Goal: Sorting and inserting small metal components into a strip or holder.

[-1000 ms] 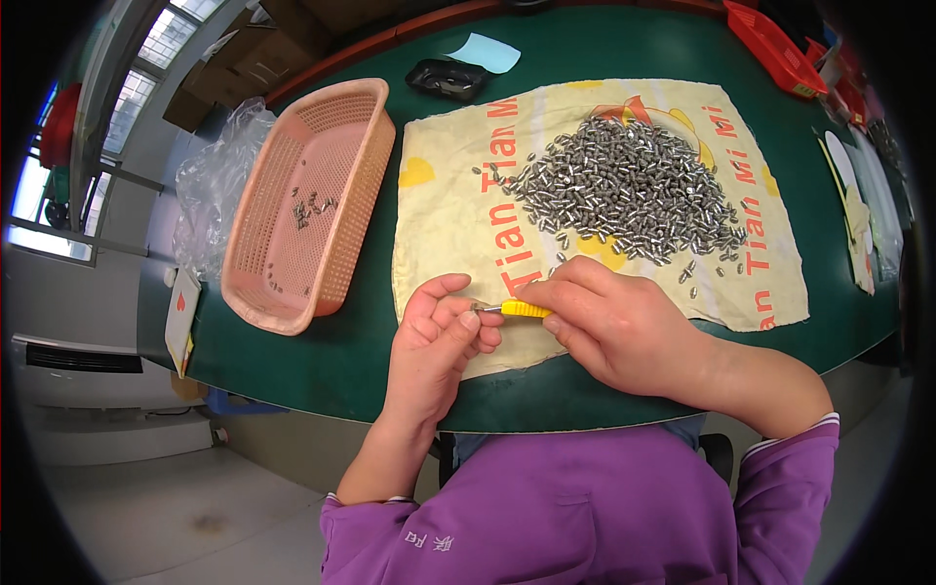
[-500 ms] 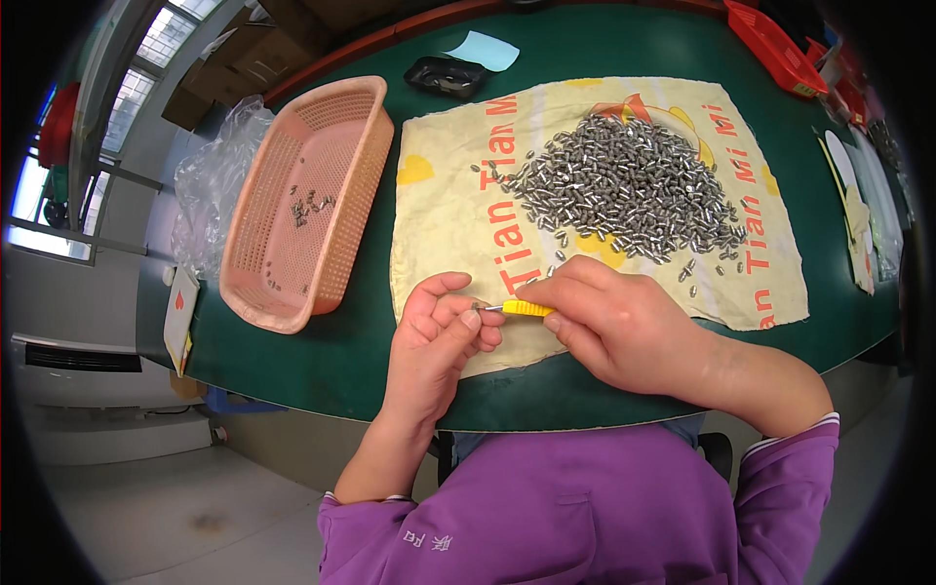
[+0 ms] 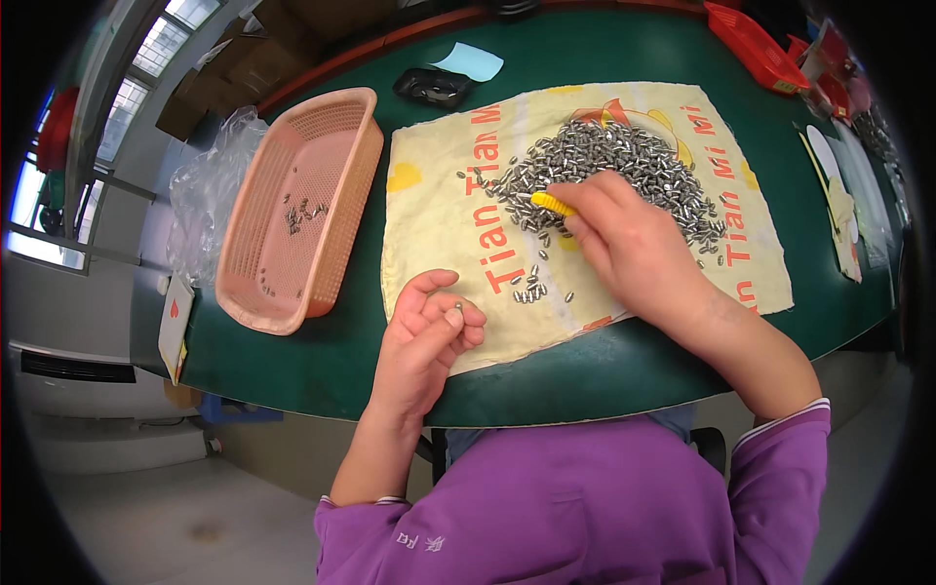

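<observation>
My left hand (image 3: 419,336), palm up over the cloth's near left corner, pinches a small metal piece (image 3: 458,306) between thumb and fingers. My right hand (image 3: 629,244) reaches over the near left side of a heap of small, shiny, barrel-shaped metal pieces (image 3: 634,161). It grips a small tool with a yellow handle (image 3: 553,203). The tool's short metal tip points left, among the pieces, and its exact kind is not clear. Between my hands a few loose pieces (image 3: 529,292) lie on the printed yellow cloth (image 3: 429,229).
Left of the cloth stands a pink plastic basket (image 3: 336,249) with some metal pieces on its bottom. A clear plastic bag (image 3: 195,205) lies beyond it. At the back are a black tray (image 3: 434,86) and pale blue paper (image 3: 473,61). A red tray (image 3: 756,49) stands far right.
My right hand has moved away from my left, up and to the right, taking the yellow-handled tool to the heap. My left hand stays nearly in place, with the small piece still in it.
</observation>
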`<action>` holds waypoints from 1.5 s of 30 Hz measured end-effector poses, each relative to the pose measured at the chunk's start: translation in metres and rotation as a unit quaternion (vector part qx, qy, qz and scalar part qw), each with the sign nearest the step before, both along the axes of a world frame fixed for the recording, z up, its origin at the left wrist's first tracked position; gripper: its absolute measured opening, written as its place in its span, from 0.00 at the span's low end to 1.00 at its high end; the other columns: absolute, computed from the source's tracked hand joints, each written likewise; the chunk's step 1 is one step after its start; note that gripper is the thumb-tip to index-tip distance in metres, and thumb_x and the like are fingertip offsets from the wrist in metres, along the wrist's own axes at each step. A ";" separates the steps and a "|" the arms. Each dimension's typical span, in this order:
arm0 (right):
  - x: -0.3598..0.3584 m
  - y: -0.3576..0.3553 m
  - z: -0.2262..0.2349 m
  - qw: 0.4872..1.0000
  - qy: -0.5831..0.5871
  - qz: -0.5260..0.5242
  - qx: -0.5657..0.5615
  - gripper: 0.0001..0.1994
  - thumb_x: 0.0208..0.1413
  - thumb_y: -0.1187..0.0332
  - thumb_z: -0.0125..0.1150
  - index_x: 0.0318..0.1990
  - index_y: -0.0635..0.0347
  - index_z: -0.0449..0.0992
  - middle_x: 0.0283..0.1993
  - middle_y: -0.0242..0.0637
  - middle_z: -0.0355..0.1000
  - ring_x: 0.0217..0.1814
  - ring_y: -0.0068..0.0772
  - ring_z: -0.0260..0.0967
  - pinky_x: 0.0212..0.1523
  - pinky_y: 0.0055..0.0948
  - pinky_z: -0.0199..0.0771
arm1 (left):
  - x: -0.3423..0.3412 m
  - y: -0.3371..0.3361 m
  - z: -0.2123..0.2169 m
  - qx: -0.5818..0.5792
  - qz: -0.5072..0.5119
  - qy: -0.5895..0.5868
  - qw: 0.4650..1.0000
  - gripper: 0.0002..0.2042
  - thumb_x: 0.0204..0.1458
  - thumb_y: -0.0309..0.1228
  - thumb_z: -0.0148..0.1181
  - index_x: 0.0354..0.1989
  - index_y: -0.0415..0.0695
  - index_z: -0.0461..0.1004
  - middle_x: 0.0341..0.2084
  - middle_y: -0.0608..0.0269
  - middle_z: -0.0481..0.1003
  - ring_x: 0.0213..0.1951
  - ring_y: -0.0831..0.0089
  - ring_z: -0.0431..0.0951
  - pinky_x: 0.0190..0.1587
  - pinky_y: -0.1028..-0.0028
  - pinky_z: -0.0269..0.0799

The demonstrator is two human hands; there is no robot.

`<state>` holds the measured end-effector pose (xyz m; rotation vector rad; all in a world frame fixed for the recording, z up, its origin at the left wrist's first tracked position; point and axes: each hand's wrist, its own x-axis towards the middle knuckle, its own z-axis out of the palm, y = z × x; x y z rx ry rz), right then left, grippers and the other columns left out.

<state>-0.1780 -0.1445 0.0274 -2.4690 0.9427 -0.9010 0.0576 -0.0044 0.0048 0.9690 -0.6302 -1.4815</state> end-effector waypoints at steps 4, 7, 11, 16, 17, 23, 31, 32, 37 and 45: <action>-0.039 -0.022 0.026 0.994 -0.028 -0.076 -0.068 0.12 0.64 0.71 0.59 0.54 0.58 0.77 0.47 0.43 0.75 0.43 0.49 0.77 0.44 0.40 0.79 | 0.003 0.003 -0.008 -0.018 -0.004 -0.016 1.000 0.12 0.66 0.23 0.54 0.56 0.41 0.69 0.40 0.56 0.80 0.40 0.73 0.79 0.48 0.72 0.76; -0.096 -0.019 0.042 0.981 0.009 -0.191 -0.017 0.14 0.65 0.73 0.58 0.56 0.58 0.77 0.49 0.43 0.75 0.48 0.44 0.77 0.49 0.36 0.78 | -0.003 0.010 0.004 -0.022 -0.005 -0.098 0.995 0.09 0.66 0.21 0.53 0.52 0.40 0.71 0.39 0.56 0.80 0.38 0.73 0.81 0.45 0.73 0.78; -0.200 -0.010 0.022 0.920 0.105 -0.374 -0.042 0.14 0.65 0.73 0.58 0.56 0.59 0.77 0.52 0.43 0.76 0.47 0.44 0.78 0.50 0.36 0.77 | -0.014 0.005 0.025 -0.060 -0.011 -0.324 0.944 0.05 0.65 0.21 0.56 0.47 0.36 0.73 0.40 0.55 0.81 0.37 0.75 0.81 0.43 0.75 0.79; -0.269 0.000 -0.012 0.868 0.200 -0.454 0.016 0.14 0.63 0.72 0.60 0.55 0.60 0.77 0.52 0.45 0.75 0.49 0.46 0.77 0.50 0.37 0.77 | -0.016 -0.028 0.025 -0.140 -0.088 -0.618 0.769 0.06 0.55 0.21 0.64 0.41 0.39 0.77 0.36 0.56 0.75 0.40 0.58 0.81 0.43 0.64 0.78; -0.270 0.001 -0.015 0.866 0.229 -0.443 -0.025 0.14 0.62 0.72 0.61 0.55 0.60 0.78 0.52 0.44 0.75 0.51 0.47 0.76 0.51 0.39 0.76 | -0.018 -0.032 0.023 -0.142 -0.090 -0.616 0.770 0.06 0.55 0.21 0.64 0.41 0.39 0.77 0.36 0.56 0.75 0.40 0.58 0.81 0.43 0.64 0.78; -0.126 0.016 0.031 0.969 0.086 -0.231 -0.006 0.10 0.56 0.76 0.64 0.46 0.61 0.80 0.44 0.41 0.76 0.45 0.43 0.77 0.46 0.37 0.78 | -0.020 -0.035 0.020 -0.181 -0.099 -0.683 0.701 0.08 0.55 0.20 0.65 0.43 0.37 0.75 0.39 0.56 0.74 0.38 0.65 0.80 0.42 0.68 0.78; -0.013 0.026 0.005 0.986 0.092 0.105 0.092 0.09 0.53 0.70 0.67 0.38 0.65 0.76 0.36 0.47 0.74 0.44 0.53 0.74 0.46 0.48 0.76 | -0.023 -0.047 0.022 -0.183 -0.142 -0.634 0.738 0.11 0.53 0.21 0.68 0.42 0.38 0.74 0.39 0.58 0.72 0.34 0.70 0.77 0.38 0.72 0.77; -0.009 0.025 0.001 0.986 0.094 0.105 0.092 0.09 0.53 0.70 0.68 0.39 0.63 0.77 0.37 0.45 0.75 0.43 0.51 0.75 0.45 0.46 0.76 | -0.022 -0.047 0.019 -0.183 -0.141 -0.632 0.740 0.11 0.53 0.21 0.68 0.42 0.38 0.74 0.39 0.58 0.72 0.34 0.70 0.77 0.38 0.72 0.77; 0.001 0.022 -0.006 0.986 0.064 0.112 0.106 0.08 0.52 0.72 0.67 0.38 0.63 0.77 0.37 0.46 0.74 0.44 0.53 0.75 0.46 0.47 0.76 | -0.016 -0.046 0.009 -0.209 -0.122 -0.606 0.757 0.11 0.51 0.20 0.69 0.41 0.39 0.75 0.38 0.59 0.72 0.32 0.70 0.74 0.35 0.73 0.75; 0.004 0.017 -0.011 0.985 0.038 0.124 0.116 0.08 0.51 0.72 0.68 0.38 0.61 0.78 0.37 0.44 0.74 0.41 0.51 0.75 0.43 0.46 0.76 | -0.017 -0.048 -0.002 -0.225 -0.100 -0.593 0.766 0.12 0.47 0.19 0.71 0.39 0.40 0.76 0.38 0.60 0.73 0.34 0.70 0.73 0.34 0.74 0.72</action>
